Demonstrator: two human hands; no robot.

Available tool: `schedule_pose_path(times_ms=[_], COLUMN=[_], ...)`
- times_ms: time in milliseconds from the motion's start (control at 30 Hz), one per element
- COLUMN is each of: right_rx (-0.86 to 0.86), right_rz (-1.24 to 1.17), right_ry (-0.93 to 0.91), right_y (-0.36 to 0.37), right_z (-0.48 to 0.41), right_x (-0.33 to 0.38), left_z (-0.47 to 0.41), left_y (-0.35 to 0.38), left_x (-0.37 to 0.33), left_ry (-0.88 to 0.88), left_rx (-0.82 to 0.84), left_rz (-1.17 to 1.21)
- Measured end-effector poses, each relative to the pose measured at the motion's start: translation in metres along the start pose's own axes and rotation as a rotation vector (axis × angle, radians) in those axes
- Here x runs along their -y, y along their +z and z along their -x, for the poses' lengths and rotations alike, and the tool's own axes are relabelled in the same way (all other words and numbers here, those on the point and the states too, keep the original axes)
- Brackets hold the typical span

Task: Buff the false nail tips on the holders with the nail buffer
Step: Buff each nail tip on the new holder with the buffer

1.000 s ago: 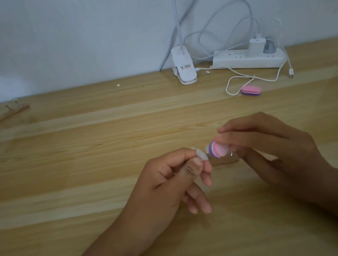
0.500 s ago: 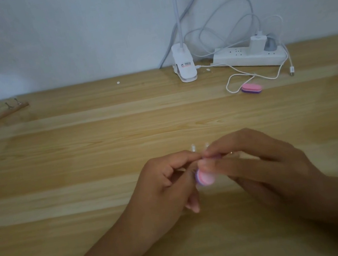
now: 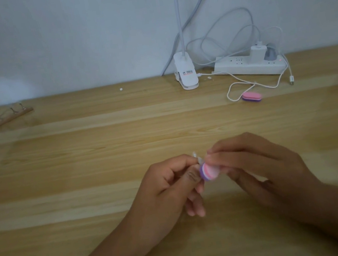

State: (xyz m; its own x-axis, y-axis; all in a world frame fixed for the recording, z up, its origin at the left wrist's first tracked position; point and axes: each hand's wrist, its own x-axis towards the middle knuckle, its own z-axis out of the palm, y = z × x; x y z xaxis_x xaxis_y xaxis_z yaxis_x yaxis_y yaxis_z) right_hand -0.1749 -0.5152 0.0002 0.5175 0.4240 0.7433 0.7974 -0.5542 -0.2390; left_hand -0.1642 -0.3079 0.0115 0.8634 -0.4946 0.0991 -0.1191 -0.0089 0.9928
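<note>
Pink-and-purple layered foam, the small oval nail buffer (image 3: 209,171) is sitting pinched at its upper end by the curled fingertips of the right hand (image 3: 258,166); it is looking light and slightly squashy, best gripped by its narrow edges. Just beyond, the left hand (image 3: 169,189) is pinching the small clear false nail tip (image 3: 198,159) between thumb and forefinger, the tip poking out above them and seemingly touching the buffer's top edge, thin slick plastic probably needing a firm hold low down. Farther back, a second pink-and-purple buffer block (image 3: 251,96) is lying on the pale wooden table (image 3: 80,164).

Pink-and-purple nail buffer (image 3: 210,171), held up end-on, touches the small clear false nail tip (image 3: 198,158).
</note>
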Motion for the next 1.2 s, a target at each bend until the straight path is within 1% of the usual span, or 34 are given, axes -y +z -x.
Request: schedule_pose_path(times_ms=[67, 233, 367, 533, 667, 800, 933, 1000, 1100, 1200], right_rx=[0.007, -0.051, -0.032, -0.052, -0.03, -0.057, -0.042, -0.042, -0.068, -0.044], right_rz=[-0.032, -0.015, -0.036, -0.034, -0.045, -0.014, -0.036, -0.018, -0.006, -0.026], right_ry=[-0.05, 0.02, -0.038, 0.008, -0.047, 0.016, -0.047, -0.035, 0.004, -0.046], right_y=[0.003, -0.003, 0.004, 0.002, 0.006, 0.0, 0.005, 0.003, 0.002, 0.007], right_z=[0.002, -0.002, 0.001, 0.0, 0.003, -0.001, 0.003, 0.002, 0.0, 0.003], right_x=[0.007, -0.003, 0.003, -0.002, 0.005, -0.003, 0.005, 0.0, -0.003, 0.005], left_z=[0.0, 0.0, 0.001, 0.001, 0.003, 0.003, 0.004, 0.004, 0.003, 0.004], left_y=[0.0, 0.0, 0.001, 0.001, 0.002, 0.0, 0.002, 0.001, 0.001, 0.001], left_x=[0.001, -0.001, 0.0, -0.003, -0.005, -0.007, -0.008, -0.007, -0.007, -0.006], left_ry=[-0.005, -0.006, -0.016, -0.017, -0.023, -0.025, -0.024, -0.024, -0.016, -0.012], left_rx=[0.004, 0.041, 0.057, 0.07, 0.087, 0.09, 0.115, 0.125, 0.103, 0.089], left_rz=[0.001, 0.029, 0.046, 0.066, 0.069, 0.074, 0.095, 0.112, 0.107, 0.086])
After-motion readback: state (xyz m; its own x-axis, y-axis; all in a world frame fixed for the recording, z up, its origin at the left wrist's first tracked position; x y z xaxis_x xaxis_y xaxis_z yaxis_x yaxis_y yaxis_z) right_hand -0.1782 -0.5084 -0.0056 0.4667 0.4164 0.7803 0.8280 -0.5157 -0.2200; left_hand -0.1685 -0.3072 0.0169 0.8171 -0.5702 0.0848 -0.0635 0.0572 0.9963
